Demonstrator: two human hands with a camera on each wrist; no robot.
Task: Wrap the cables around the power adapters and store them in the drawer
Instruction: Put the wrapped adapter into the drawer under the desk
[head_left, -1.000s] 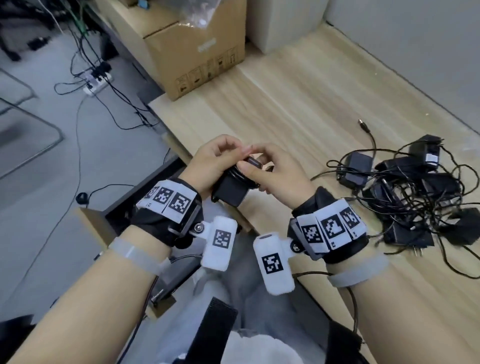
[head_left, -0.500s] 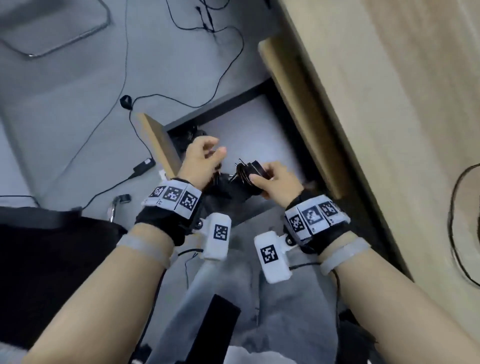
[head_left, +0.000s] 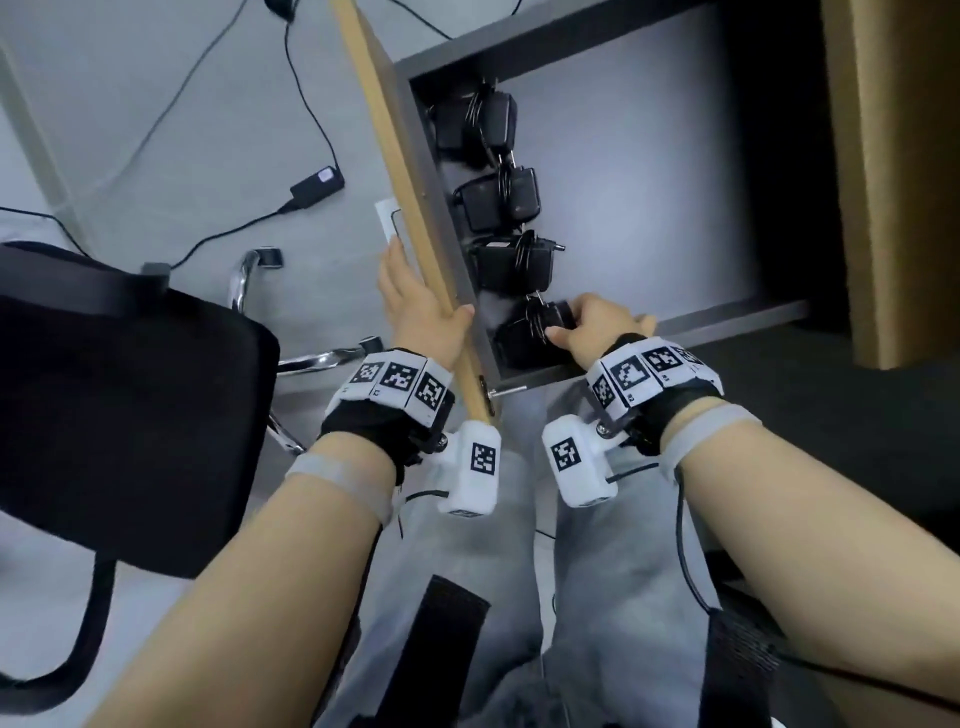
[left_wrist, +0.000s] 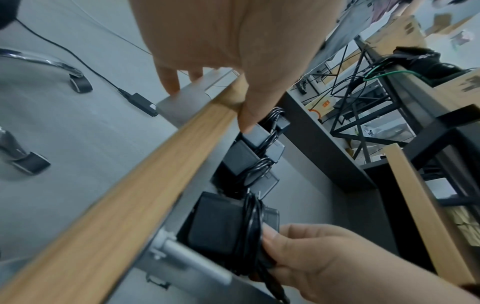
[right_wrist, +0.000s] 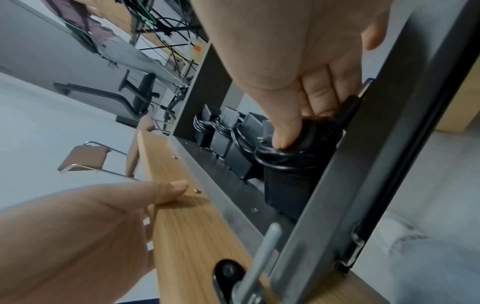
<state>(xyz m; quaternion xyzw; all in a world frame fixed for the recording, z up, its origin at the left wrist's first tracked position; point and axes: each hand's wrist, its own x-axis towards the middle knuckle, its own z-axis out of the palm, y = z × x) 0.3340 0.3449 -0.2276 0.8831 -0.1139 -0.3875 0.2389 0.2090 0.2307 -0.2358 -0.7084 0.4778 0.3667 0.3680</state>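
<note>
The drawer (head_left: 675, 156) stands pulled out below me, its wooden front (head_left: 410, 208) at the left. Three black power adapters (head_left: 498, 200) with cables wound round them lie in a row along the inside of the front. My right hand (head_left: 592, 327) grips a further wrapped black adapter (head_left: 524, 338) at the near corner of the drawer, thumb pressed on its coiled cable (right_wrist: 280, 153). My left hand (head_left: 421, 306) grips the wooden front's top edge (left_wrist: 182, 144), thumb (left_wrist: 249, 115) inside and fingers outside.
A black chair (head_left: 119, 405) with a chrome base stands at the left. Loose cables and a small black box (head_left: 317, 187) lie on the grey floor. The wooden desk side (head_left: 893, 182) rises at the right. My grey-trousered legs (head_left: 519, 597) are under the drawer.
My view has swung from the desktop down to the drawer. Both hands carried the wrapped adapter down. The left hand let go of it and took the drawer front; the right lowered it into the drawer.
</note>
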